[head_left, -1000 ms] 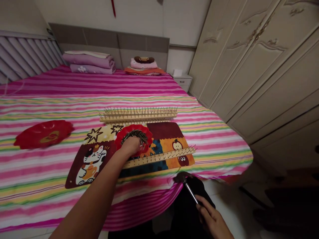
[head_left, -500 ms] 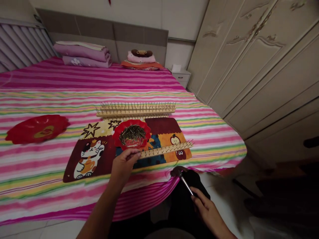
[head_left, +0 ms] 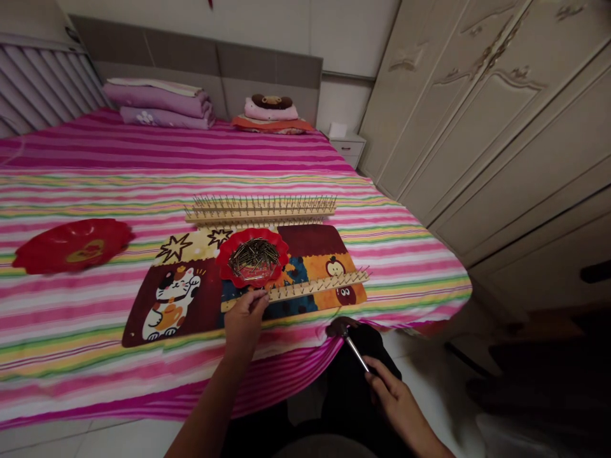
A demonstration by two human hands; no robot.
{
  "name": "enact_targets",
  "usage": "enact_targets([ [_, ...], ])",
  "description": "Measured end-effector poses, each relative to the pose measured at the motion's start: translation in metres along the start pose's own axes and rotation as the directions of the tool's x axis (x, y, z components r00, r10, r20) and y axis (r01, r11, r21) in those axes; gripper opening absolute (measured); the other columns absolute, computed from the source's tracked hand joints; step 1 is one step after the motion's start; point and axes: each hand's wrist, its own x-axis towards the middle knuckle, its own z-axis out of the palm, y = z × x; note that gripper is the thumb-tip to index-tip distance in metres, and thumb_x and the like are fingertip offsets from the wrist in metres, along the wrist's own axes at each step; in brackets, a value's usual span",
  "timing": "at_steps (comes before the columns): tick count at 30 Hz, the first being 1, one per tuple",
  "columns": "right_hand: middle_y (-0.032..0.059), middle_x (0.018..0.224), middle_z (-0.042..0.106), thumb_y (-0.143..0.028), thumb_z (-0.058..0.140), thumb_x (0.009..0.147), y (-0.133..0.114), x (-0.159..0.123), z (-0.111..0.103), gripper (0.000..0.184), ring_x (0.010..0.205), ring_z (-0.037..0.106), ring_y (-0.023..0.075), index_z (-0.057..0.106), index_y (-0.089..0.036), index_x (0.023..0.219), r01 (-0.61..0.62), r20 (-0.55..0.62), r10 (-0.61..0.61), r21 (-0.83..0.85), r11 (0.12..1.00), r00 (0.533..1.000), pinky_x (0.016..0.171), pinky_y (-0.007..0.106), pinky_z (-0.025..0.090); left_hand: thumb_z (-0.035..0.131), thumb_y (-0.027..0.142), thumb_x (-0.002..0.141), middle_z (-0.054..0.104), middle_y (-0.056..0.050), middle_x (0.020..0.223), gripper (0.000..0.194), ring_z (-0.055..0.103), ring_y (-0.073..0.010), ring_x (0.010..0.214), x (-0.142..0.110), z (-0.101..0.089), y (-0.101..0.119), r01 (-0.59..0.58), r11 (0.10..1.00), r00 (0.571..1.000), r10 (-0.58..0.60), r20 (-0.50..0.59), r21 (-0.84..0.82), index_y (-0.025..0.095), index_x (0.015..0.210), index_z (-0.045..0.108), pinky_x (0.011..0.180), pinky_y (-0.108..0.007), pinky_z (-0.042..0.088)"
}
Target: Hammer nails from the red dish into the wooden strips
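My left hand [head_left: 247, 315] is pinched closed at the near wooden strip [head_left: 315, 287], which is studded with upright nails; whatever the fingers hold is too small to see. Just beyond it stands a red dish [head_left: 252, 257] full of loose nails, resting on a patchwork mat [head_left: 186, 299] with a cat picture. My right hand [head_left: 394, 397] is low at the bed's edge, wrapped round the handle of a hammer [head_left: 351, 340] whose head points up towards the mat. A second pair of nail-studded wooden strips [head_left: 260, 210] lies behind the dish.
The mat lies on a bed with a pink striped sheet [head_left: 95, 178]. An empty red dish [head_left: 71, 242] sits at the left. Folded bedding [head_left: 157, 105] and a cushion [head_left: 272, 114] are by the headboard. A cream wardrobe [head_left: 501, 127] stands to the right, a nightstand [head_left: 348, 146] beside it.
My left hand has drawn back from the dish of nails to the near wooden strip, fingers pinched. The right hand with the hammer has barely moved.
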Motion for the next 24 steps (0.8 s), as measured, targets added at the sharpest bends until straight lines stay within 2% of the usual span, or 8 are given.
enact_targets([
  [9,-0.0066,0.05,0.039,-0.053,0.047,0.074,-0.001,0.0,0.0,0.056,0.047,0.04,0.0123,0.058,-0.018,0.116,-0.02,-0.009,0.02,-0.002,1.0,1.0,0.044,0.023,0.028,0.058,0.037,0.073,0.071,-0.001,0.08,0.019,0.065,-0.0161,0.074,-0.001,0.008,-0.009,-0.143,0.987,0.988,0.146,-0.042,0.071,0.023,0.081,0.068,0.074,-0.029,0.05],
  [16,-0.0065,0.052,0.038,-0.055,0.048,0.077,-0.013,-0.015,0.007,0.06,0.046,0.037,0.0108,0.055,-0.015,0.122,-0.011,0.012,0.01,0.069,0.998,1.0,0.044,0.022,0.029,0.052,0.03,0.079,0.07,-0.003,0.083,0.018,0.064,-0.017,0.08,-0.004,0.011,-0.014,-0.319,0.916,0.943,0.332,-0.014,0.243,0.021,0.083,0.067,0.076,-0.029,0.049],
  [20,-0.0048,0.056,0.043,-0.055,0.044,0.083,-0.046,-0.02,0.014,0.058,0.047,0.038,0.0101,0.052,-0.016,0.126,0.118,0.094,-0.124,0.068,0.991,0.988,0.042,0.021,0.028,0.05,0.026,0.081,0.069,-0.003,0.085,0.016,0.064,-0.0161,0.083,-0.005,0.013,-0.019,-0.412,0.873,0.906,0.422,0.021,0.262,0.021,0.081,0.065,0.077,-0.028,0.048],
  [24,-0.004,0.056,0.046,-0.047,0.04,0.089,-0.095,-0.015,0.021,0.051,0.049,0.043,0.0105,0.052,-0.016,0.128,0.323,0.167,-0.319,0.002,0.946,0.933,0.046,0.02,0.035,0.049,0.024,0.083,0.069,-0.003,0.084,0.015,0.063,-0.0153,0.082,-0.004,0.015,-0.021,-0.439,0.841,0.89,0.454,0.03,0.317,0.021,0.08,0.064,0.077,-0.026,0.048],
])
